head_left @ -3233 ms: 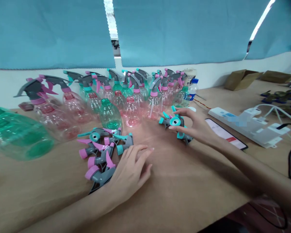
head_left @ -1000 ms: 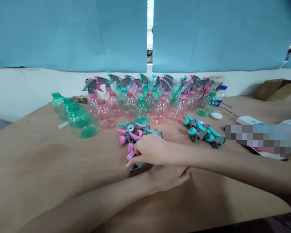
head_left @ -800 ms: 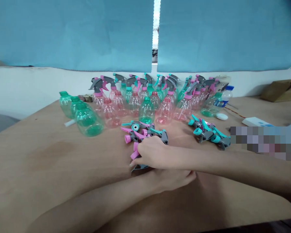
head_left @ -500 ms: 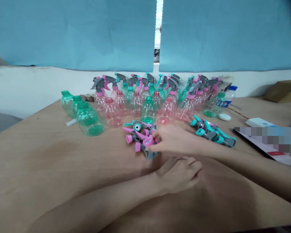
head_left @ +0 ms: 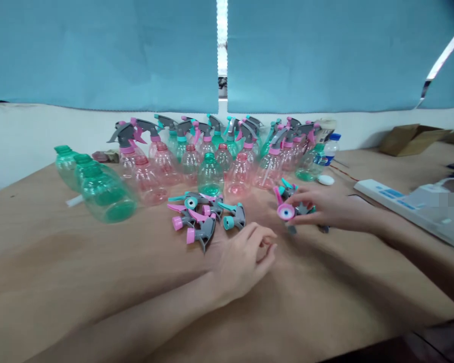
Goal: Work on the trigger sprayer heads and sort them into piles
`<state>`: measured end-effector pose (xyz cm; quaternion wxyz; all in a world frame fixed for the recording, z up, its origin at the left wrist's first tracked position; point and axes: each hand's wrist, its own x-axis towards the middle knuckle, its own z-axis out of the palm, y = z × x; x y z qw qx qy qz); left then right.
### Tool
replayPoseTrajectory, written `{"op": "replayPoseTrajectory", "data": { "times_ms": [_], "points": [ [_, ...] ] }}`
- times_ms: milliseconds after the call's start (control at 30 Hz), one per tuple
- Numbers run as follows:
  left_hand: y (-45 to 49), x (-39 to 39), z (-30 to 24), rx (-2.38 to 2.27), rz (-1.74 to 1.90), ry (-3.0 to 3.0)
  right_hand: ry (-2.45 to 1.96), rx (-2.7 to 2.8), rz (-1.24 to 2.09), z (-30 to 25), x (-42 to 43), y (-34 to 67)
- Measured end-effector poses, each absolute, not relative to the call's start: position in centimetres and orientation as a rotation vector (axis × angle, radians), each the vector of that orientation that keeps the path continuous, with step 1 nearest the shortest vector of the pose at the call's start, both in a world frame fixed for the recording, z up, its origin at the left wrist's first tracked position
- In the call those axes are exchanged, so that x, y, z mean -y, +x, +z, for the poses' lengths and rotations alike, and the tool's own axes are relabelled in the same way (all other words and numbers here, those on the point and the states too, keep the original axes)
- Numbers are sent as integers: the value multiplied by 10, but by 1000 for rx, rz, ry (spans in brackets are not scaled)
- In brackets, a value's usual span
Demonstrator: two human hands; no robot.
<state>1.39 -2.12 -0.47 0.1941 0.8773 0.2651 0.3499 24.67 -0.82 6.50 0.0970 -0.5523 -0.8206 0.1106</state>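
My right hand (head_left: 321, 209) pinches a pink and grey spray head (head_left: 286, 212) by its pink collar, the collar's open end facing me. It is above a second group of spray heads (head_left: 287, 186), mostly hidden behind it. My left hand (head_left: 245, 254) rests on the table with its fingers loosely curled in, and I see nothing in them. Just beyond it lies a pile of loose spray heads (head_left: 206, 229), pink-grey and turquoise-grey. One turquoise spray head (head_left: 236, 217) lies nearest its knuckles.
Pink and green bottles, some open like this green bottle (head_left: 211, 174), others fitted with spray heads, stand along the back. Several open green bottles (head_left: 109, 196) are at left. A power strip (head_left: 386, 194), cardboard box (head_left: 408, 141), blue-capped bottle (head_left: 331, 148) and white disc (head_left: 326, 180) are at right.
My right hand has moved right, from the near pile to the other group, carrying the pink spray head. My left hand's fingers have loosened slightly. The view has turned right.
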Motion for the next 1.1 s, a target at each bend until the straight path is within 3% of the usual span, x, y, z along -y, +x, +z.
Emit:
{"op": "replayPoseTrajectory", "data": {
  "times_ms": [300,1100],
  "points": [
    [17,15,-4,-906,825,2401,-1372,2334,286,7,11,238],
    [16,7,-4,-851,884,2572,-1122,1999,623,-10,18,219]
  ]
}}
